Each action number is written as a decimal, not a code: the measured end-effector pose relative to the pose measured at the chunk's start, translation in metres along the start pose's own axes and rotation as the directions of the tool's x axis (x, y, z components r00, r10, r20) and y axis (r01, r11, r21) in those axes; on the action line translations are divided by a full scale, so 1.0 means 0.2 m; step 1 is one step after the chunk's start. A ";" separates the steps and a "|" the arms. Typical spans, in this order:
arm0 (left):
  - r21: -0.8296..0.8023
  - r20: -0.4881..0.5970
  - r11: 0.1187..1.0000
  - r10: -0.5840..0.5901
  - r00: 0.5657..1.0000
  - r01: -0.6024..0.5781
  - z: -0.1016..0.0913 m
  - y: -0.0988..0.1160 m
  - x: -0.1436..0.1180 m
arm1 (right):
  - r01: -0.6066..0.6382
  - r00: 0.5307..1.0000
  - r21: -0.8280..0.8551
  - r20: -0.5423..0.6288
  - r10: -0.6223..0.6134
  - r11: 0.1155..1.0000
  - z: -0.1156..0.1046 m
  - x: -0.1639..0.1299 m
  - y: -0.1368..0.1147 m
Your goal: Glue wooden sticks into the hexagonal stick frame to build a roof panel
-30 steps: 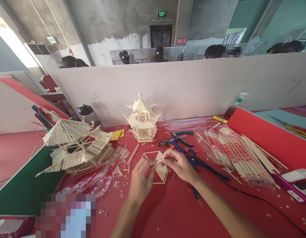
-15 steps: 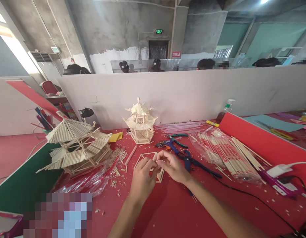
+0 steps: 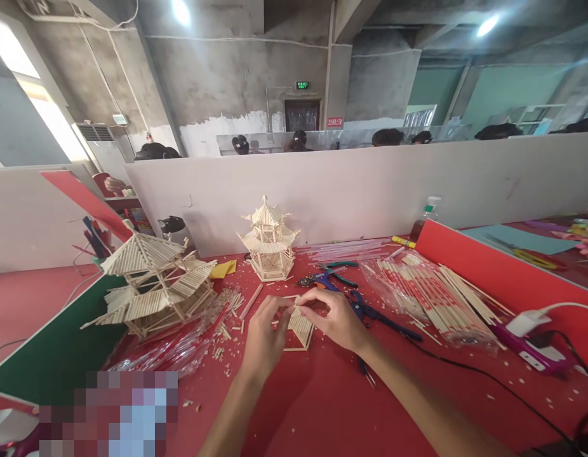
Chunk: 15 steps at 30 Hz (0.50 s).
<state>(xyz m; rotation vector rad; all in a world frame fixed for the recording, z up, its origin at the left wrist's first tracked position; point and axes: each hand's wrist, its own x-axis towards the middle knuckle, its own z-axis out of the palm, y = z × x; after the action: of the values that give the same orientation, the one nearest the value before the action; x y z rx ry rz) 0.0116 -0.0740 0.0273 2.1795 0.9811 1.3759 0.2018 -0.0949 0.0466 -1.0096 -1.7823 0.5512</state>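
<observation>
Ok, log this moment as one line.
left hand: pinching thin wooden stick | right hand: pinching same stick | below: flat stick-slat panel on red table

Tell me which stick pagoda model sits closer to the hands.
The small pagoda by the white divider, just behind the left hand and right hand. The larger, tilted pagoda stands farther left on the green board.
</observation>
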 end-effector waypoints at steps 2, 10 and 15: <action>0.016 0.002 1.000 0.013 1.000 -0.013 -0.01 0.00 0.00 | 0.006 1.000 0.015 -0.006 -0.006 1.000 0.00 0.00 0.01; 0.051 0.047 0.998 0.040 0.998 -0.042 -0.02 -0.02 0.00 | 0.097 0.992 -0.080 -0.071 -0.103 0.992 0.00 -0.01 0.06; 0.056 0.108 0.996 0.065 0.992 -0.071 -0.04 -0.05 0.00 | 0.107 0.992 -0.099 -0.050 -0.112 0.989 0.02 -0.01 0.07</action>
<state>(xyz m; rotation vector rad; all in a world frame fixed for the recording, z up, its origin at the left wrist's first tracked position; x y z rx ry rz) 0.0016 -0.0676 0.0247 2.3245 0.9286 1.2603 0.2035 -0.0884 0.0335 -0.9762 -1.8175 0.3683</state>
